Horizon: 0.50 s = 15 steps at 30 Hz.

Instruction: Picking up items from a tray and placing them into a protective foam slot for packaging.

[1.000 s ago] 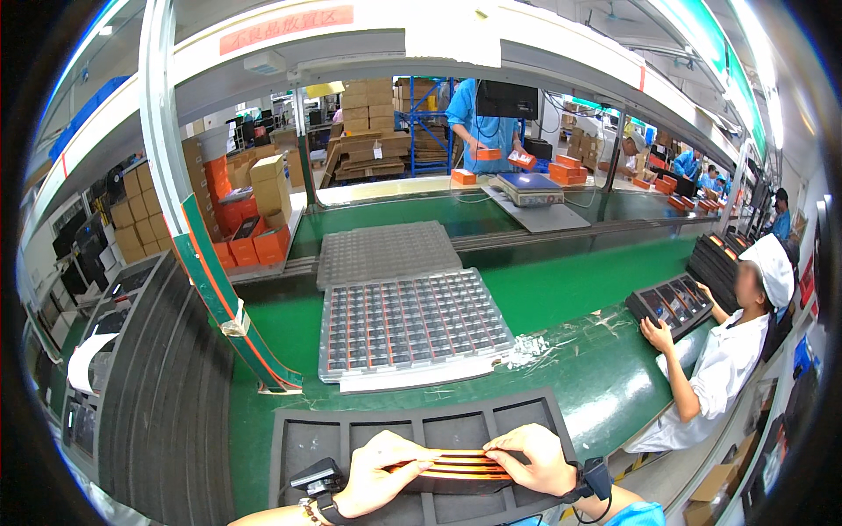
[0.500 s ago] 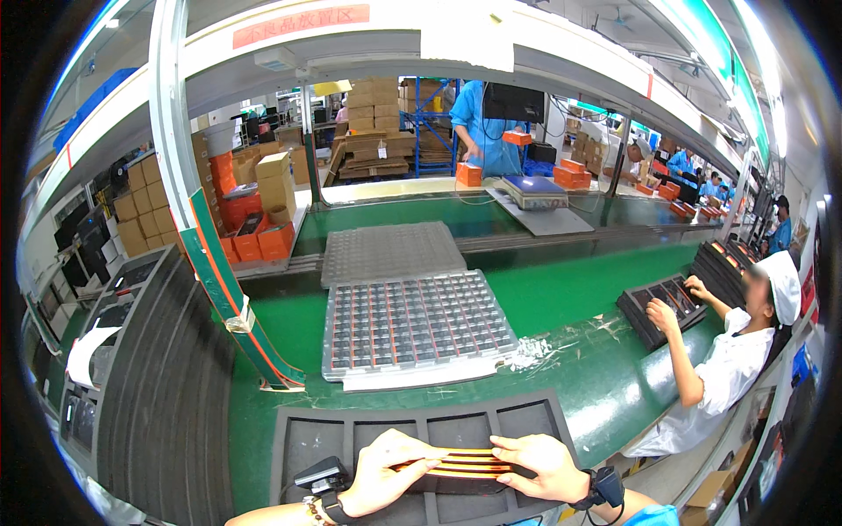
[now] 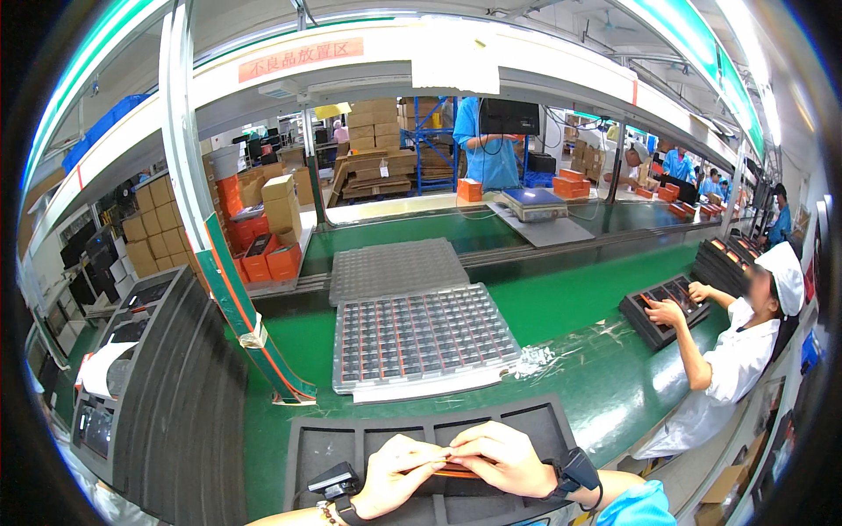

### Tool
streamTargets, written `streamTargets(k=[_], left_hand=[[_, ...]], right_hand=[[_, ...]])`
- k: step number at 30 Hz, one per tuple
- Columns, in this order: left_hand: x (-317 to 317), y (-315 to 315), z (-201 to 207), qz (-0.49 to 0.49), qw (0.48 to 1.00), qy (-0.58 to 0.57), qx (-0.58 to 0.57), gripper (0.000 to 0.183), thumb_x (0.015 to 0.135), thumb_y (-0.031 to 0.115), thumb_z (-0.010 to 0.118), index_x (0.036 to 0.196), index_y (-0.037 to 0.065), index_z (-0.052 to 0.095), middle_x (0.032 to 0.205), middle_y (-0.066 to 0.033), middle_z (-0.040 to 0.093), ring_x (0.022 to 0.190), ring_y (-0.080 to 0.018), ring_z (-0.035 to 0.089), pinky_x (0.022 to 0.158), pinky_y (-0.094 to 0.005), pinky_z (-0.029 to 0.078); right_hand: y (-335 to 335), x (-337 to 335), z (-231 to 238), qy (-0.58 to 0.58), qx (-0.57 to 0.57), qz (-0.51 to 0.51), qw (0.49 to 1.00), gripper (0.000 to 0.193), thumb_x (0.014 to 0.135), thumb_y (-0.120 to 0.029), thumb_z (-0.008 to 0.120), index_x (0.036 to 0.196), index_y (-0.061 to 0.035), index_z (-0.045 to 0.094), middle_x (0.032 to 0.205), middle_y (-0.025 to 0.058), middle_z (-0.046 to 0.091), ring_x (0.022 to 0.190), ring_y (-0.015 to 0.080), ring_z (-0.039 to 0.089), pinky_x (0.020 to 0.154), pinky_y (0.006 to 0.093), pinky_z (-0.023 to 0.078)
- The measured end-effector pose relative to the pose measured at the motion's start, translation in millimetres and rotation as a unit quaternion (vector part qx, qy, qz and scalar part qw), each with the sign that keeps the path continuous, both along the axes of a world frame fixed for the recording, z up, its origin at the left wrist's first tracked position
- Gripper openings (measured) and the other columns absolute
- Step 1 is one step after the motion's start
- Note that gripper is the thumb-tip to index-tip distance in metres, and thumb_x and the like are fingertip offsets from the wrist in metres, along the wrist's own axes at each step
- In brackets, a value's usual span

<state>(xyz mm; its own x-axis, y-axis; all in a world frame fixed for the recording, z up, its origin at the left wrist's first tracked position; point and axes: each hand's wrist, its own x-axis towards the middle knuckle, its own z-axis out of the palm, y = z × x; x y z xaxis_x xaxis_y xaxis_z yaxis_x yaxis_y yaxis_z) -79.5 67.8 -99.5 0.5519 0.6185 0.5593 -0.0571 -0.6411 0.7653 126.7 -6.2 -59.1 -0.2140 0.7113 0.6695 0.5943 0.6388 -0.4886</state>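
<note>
Close together over a black foam tray [image 3: 323, 445], my two hands pinch thin dark strips with orange edges [image 3: 454, 473]. My left hand [image 3: 396, 475] grips the left end between thumb and fingers. At the other end my right hand [image 3: 504, 460] has its fingertips against those of the left, closed over the strips. Most of the strips are hidden behind my fingers, and their exact kind does not show. Beneath the hands, the tray is divided into rectangular compartments. Each wrist wears a black strapped device.
A clear tray [image 3: 430, 386] of small parts lies ahead on the green bench, an embossed grey tray [image 3: 399, 267] behind it. Black foam trays [image 3: 189, 386] stack at left beside a metal post [image 3: 254, 333]. At right, a white-clad person [image 3: 732, 351] handles another foam tray [image 3: 645, 320].
My hands have drawn together, the right moving left, and now cover most of the strips. The view has shifted slightly. Across the bench, the blue-clad person's arm has moved up.
</note>
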Motion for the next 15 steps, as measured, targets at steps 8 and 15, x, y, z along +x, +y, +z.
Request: streamTargets(k=[8,15], left_hand=[[0,1,4,-0.006,1.000,0.000,-0.008,0.023,0.085,0.011,0.077,0.109,0.012,0.078,0.098,-0.0030,0.076,0.086,-0.0155,0.064,0.081,-0.0290,0.054],[-1,1,5,-0.003,1.000,0.010,-0.006,0.022,0.085,0.012,0.077,0.107,0.012,0.079,0.095,-0.0031,0.076,0.084,-0.0155,0.064,0.078,-0.0289,0.054]], right_hand=[[-31,20,-1,0.226,-0.127,-0.102,0.960,0.014,0.086,0.001,0.074,0.099,-0.0014,0.069,0.094,0.0103,0.075,0.087,0.0171,0.074,0.079,0.0276,0.058],[-43,38,-15,0.073,-0.058,-0.149,0.984,0.010,0.082,0.000,0.077,0.091,-0.0027,0.073,0.085,0.0094,0.076,0.079,0.0193,0.074,0.072,0.0295,0.059]])
